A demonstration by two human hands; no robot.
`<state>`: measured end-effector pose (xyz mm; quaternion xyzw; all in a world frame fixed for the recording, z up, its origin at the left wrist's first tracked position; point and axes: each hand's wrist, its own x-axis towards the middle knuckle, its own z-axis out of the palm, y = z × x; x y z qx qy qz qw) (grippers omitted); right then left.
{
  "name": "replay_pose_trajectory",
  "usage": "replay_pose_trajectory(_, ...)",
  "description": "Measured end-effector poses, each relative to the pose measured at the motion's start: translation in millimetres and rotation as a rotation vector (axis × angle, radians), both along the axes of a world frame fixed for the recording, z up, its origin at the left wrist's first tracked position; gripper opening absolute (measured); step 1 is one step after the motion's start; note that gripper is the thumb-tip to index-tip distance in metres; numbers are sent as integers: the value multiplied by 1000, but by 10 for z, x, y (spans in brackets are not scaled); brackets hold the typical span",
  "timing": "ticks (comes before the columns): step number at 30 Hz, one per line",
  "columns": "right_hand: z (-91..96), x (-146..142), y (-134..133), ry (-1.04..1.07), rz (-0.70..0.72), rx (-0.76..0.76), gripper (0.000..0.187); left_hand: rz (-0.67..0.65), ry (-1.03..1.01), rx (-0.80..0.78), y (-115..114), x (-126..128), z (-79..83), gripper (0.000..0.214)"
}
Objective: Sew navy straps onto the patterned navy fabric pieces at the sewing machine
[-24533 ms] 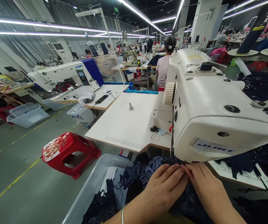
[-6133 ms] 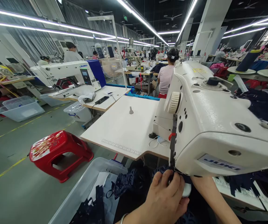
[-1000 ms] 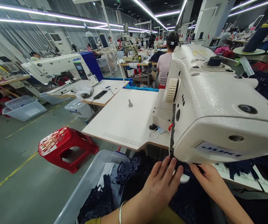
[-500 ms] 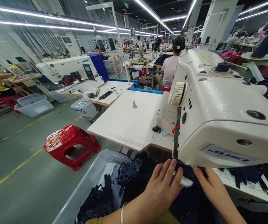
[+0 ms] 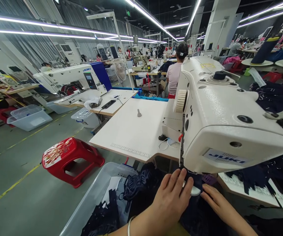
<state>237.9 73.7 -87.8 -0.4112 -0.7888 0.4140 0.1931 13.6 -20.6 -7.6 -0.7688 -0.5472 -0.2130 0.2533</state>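
My left hand [image 5: 171, 200] lies flat, fingers stretched out, on dark navy lace fabric [image 5: 141, 183] just below the head of a white JUKI sewing machine [image 5: 220, 114]. My right hand [image 5: 216, 203] rests beside it on the same fabric, fingers extended toward a small white piece [image 5: 195, 190] under the machine head. The needle area is hidden by the machine head. A bracelet circles my left wrist.
A clear plastic bin [image 5: 92, 203] with dark fabric pieces stands at my lower left. A red plastic stool [image 5: 67, 159] sits on the grey floor. The white table [image 5: 136, 127] extends left of the machine. More navy pieces [image 5: 262, 170] lie at right. A person in pink [image 5: 174, 73] sits ahead.
My right hand has slid lower and a little left along the fabric; my left hand stays flat in nearly the same spot. The view has shifted slightly.
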Motion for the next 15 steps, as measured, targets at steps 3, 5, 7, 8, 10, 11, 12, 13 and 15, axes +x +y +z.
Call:
replay_pose_trajectory(3, 87, 165, -58, 1, 20, -142, 27, -13, -12, -26, 9, -5, 36, 41)
replay_pose_trajectory(5, 238, 283, -87, 4, -17, -157, 29, -38, -59, -39, 8, -41, 47, 37)
replay_pose_trajectory(7, 440, 374, -115, 26, -78, -138, 32, -89, -168, -24, -3, -110, 25, 21)
replay_pose_trajectory(8, 550, 397, -132, 41, -99, -124, 33, -114, -237, 3, -12, -155, 1, 12)
replay_pose_trajectory(10, 771, 380, -176, 70, -94, -102, 35, -124, -370, 84, -35, -253, -49, 3)
replay_pose_trajectory(11, 876, 338, -205, 76, -63, -100, 35, -114, -407, 119, -46, -297, -64, 6)
replay_pose_trajectory(12, 973, 277, -238, 73, -11, -109, 35, -120, -407, 134, -55, -333, -64, 13)
replay_pose_trajectory(13, 1062, 201, -273, 67, 39, -119, 34, -155, -370, 116, -60, -359, -46, 21)
replay_pose_trajectory(15, 1213, 39, -350, 45, 103, -123, 32, -296, -217, -1, -54, -371, 41, 30)
